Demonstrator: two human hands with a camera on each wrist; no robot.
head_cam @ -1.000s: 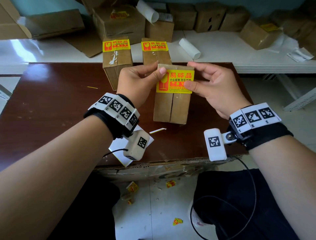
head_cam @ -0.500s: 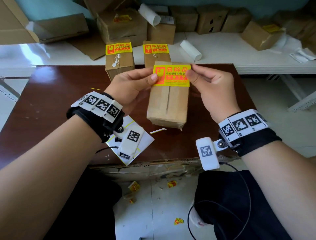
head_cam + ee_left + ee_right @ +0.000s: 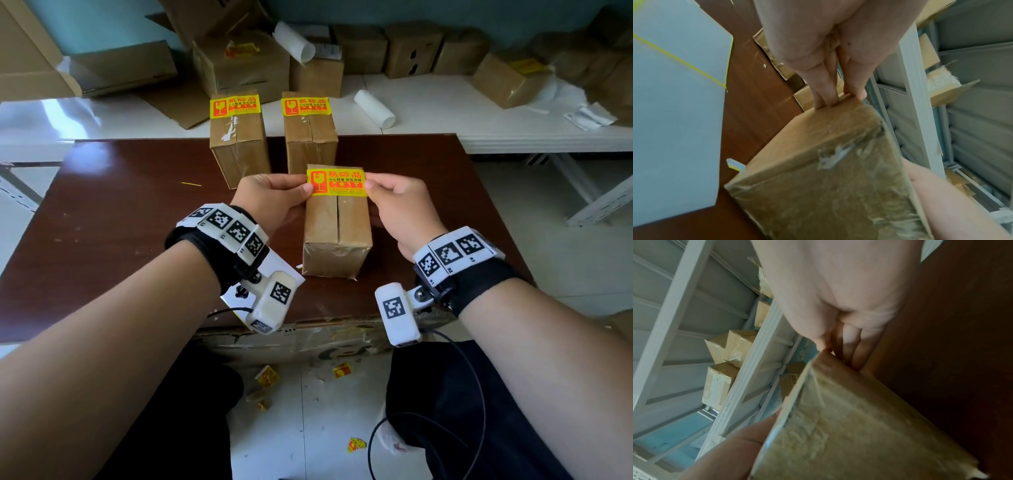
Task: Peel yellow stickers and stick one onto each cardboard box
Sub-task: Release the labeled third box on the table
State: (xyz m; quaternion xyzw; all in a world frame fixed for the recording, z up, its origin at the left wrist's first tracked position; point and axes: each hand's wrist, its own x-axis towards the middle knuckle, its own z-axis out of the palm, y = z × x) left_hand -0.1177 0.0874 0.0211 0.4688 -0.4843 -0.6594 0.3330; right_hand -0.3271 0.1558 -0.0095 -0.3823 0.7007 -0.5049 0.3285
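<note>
Sticker: yellow rectangular paper sticker with red print (image 3: 336,183) lies across the far top edge of the tall brown taped cardboard box (image 3: 337,233); box stands on the dark red-brown wooden table (image 3: 102,212), near its front edge
Left hand (image 3: 274,202): thumb and fingers pinch the box's far corner at the sticker's left end
Right hand (image 3: 399,205): fingers curled, pinching the right end
Risk: uneven pressing could leave creases or a lifted corner; glossy tape may weaken adhesion; the tall box might tip
Surfaces: matt cardboard; wrinkled clear tape; smooth sticker
</note>
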